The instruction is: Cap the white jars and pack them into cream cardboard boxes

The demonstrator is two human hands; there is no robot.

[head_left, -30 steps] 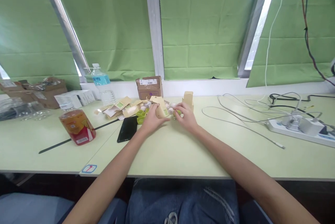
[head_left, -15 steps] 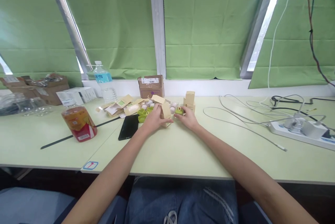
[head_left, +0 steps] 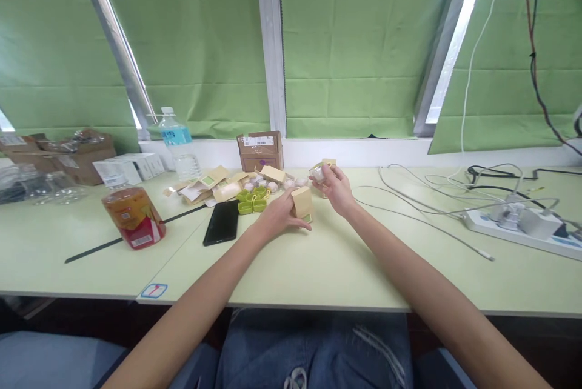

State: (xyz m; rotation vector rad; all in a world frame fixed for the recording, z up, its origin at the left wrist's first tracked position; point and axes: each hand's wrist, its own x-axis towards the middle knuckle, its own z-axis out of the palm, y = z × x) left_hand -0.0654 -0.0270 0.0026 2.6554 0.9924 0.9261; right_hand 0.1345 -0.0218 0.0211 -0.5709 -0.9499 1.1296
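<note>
The left hand (head_left: 278, 213) grips a little box (head_left: 302, 201) near the green cases (head_left: 246, 206) — likely light and easily squashed, best held by its sides — while the right hand (head_left: 337, 190) pinches a clear thing (head_left: 316, 171).

Over my remote feed, the small tan box (head_left: 302, 202) looks like smooth, matt card, and the clear little packet (head_left: 317, 172) like shiny plastic. I read the lime-green moulded pieces (head_left: 246, 208) as smooth plastic and the flat black rectangular phone (head_left: 221, 223) as glossy. The pale-yellow tabletop (head_left: 345, 268) seems smooth; the green blinds (head_left: 354, 43), creased matt cloth.
</note>
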